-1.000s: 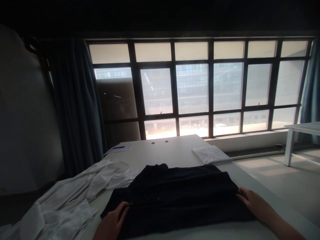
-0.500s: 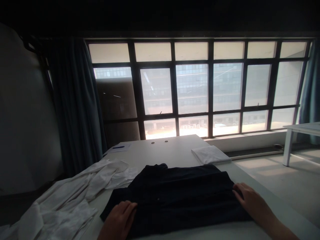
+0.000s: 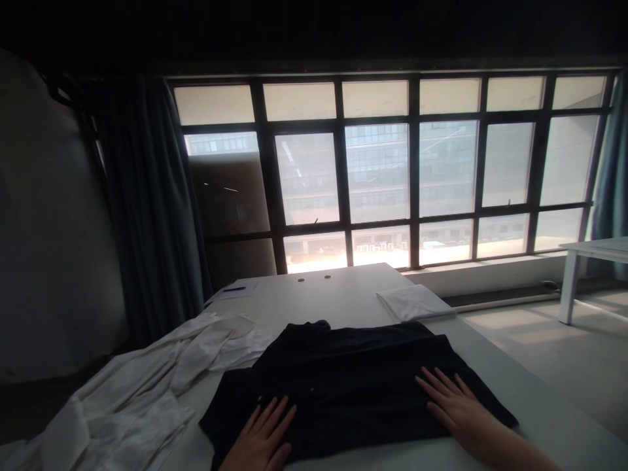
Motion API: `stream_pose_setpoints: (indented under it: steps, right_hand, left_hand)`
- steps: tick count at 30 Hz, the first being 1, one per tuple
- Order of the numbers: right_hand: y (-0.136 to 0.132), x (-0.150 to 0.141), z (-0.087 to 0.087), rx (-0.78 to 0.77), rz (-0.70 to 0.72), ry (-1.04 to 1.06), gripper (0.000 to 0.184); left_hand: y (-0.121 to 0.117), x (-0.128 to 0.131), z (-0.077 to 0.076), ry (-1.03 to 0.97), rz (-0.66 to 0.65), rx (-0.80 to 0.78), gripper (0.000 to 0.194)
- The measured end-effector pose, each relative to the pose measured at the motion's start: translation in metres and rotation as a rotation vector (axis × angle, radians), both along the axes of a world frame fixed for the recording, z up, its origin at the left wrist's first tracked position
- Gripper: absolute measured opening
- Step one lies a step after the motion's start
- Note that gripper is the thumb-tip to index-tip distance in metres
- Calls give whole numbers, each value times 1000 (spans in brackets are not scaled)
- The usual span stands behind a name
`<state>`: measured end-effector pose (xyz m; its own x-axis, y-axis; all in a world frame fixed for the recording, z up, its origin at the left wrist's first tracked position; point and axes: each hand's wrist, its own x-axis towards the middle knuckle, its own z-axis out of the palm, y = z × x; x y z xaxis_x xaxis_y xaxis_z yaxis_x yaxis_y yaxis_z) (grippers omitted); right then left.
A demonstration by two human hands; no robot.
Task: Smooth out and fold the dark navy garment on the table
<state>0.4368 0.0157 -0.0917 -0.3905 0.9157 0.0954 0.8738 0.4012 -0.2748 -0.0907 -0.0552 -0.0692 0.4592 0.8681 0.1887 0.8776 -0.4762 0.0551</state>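
A dark shirt lies spread across the near part of the white table, its collar end toward the left. My left hand rests with fingers apart on the shirt's lower left part. On the right part of the shirt, my right hand lies flat with its fingers spread. Neither hand grips the cloth. Small light spots, perhaps buttons, show on the dark fabric near my left hand.
Crumpled white cloth covers the table's left side. A folded white cloth sits near the right edge, beyond the shirt. Paper with a blue pen lies at the far left. Another white table stands at the right.
Both hands have opened from curled fingers to flat ones. My right hand has moved left from the shirt's right edge onto the cloth; my left hand has shifted right.
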Motion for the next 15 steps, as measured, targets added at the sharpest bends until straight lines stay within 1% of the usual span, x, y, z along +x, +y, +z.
stream_pose_setpoints:
  steps: [2, 3, 4, 5, 6, 7, 9, 10, 12, 13, 15]
  right_hand:
    - [7, 8, -8, 79, -121, -59, 53]
    - [9, 7, -9, 133, -176, -86, 53]
    - [9, 1, -8, 191, -203, -103, 53]
    - [7, -8, -5, 242, -193, -107, 53]
    - [4, -21, 2, 282, -130, -92, 54]
    - [-1, -37, 10, 290, -24, -61, 56]
    - [-15, -75, 30, 197, 195, -1, 56]
    - [-22, -95, 40, 148, 277, 32, 54]
    - [-32, -132, 56, 75, 394, 85, 48]
    - [-35, -147, 61, 46, 424, 107, 44]
    - [-35, -166, 64, -22, 460, 118, 51]
  left_hand:
    - [-2, 4, 1, 13, 24, 2, 60]
    - [-2, 6, 1, 19, 31, 0, 61]
    - [-2, 8, 2, 23, 35, -1, 62]
    - [-3, 10, 2, 27, 40, -2, 63]
    - [-3, 11, 2, 33, 44, -2, 64]
    - [-3, 13, 2, 40, 49, -2, 64]
    - [-4, 14, 2, 56, 66, 9, 64]
    - [-4, 14, 2, 63, 71, 17, 63]
    - [-4, 14, 1, 73, 69, 35, 64]
    - [-4, 13, 0, 76, 66, 39, 64]
    - [-3, 11, -2, 82, 55, 35, 66]
